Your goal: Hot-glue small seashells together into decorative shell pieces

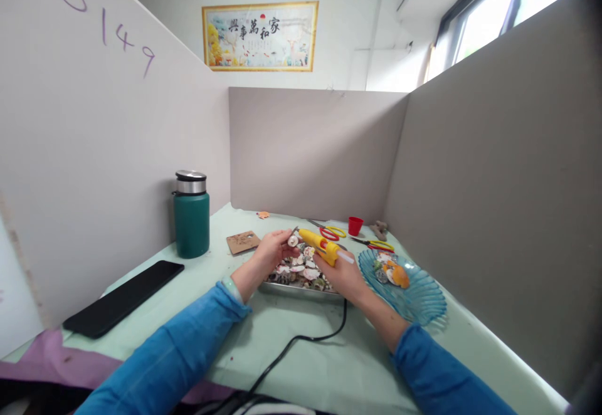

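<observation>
My right hand is closed round a yellow hot glue gun, its nozzle pointing left and a clear glue stick showing at the back. Between the fingers of my left hand is a small whitish shell, close to the nozzle; whether they touch I cannot tell. Below both hands a metal tray holds many small shells. The black cord runs from under my right hand toward the table's front edge.
A blue glass plate with shells stands at right. Behind are two pairs of scissors, a red cup and a brown card. On the left are a green bottle and a black slab. Grey partitions enclose the table.
</observation>
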Tool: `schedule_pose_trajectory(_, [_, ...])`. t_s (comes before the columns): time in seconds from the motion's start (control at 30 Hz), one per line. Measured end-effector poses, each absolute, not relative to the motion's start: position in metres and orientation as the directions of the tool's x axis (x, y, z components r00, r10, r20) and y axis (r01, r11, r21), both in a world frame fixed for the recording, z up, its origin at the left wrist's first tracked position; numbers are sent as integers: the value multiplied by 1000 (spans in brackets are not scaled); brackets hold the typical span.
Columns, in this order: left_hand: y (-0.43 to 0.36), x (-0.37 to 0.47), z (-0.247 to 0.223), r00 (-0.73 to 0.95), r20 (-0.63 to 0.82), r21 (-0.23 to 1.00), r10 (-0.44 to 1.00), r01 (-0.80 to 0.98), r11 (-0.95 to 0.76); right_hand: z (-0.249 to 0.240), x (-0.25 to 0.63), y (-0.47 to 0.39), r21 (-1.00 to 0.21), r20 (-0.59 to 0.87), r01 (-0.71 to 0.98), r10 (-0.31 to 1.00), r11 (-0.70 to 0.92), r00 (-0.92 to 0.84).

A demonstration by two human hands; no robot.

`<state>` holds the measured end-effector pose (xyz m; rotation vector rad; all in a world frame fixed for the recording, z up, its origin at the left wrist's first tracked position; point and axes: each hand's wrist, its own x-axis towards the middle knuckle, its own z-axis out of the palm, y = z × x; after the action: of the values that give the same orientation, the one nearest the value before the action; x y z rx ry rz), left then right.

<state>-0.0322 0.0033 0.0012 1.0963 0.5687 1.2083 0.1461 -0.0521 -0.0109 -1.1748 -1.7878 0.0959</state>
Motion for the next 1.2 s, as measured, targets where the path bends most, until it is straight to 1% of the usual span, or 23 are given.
schedule_pose_trajectory(0.2, [2,-31,3,297,188,888,936,-458,-33,-16,146,-50,-543,639,655,765,525,-83])
schedule_pose_trajectory(0.3, [1,-31,3,294,187,890,937,-454,-35,-17,147,-50,-536,641,652,761,536,-99])
schedule_pose_trajectory(0.67, [4,-32,1,319,197,891,927,-454,-33,-14,147,-50,-507,668,688,741,520,-68])
schedule_pose_trajectory(0.97, [1,-32,3,318,195,888,928,-458,-30,-13,147,-50,-522,669,676,741,520,-53])
schedule_pose_trajectory(1.2, [3,-32,1,309,198,884,930,-466,-33,-13,146,-52,-508,658,694,750,509,-68])
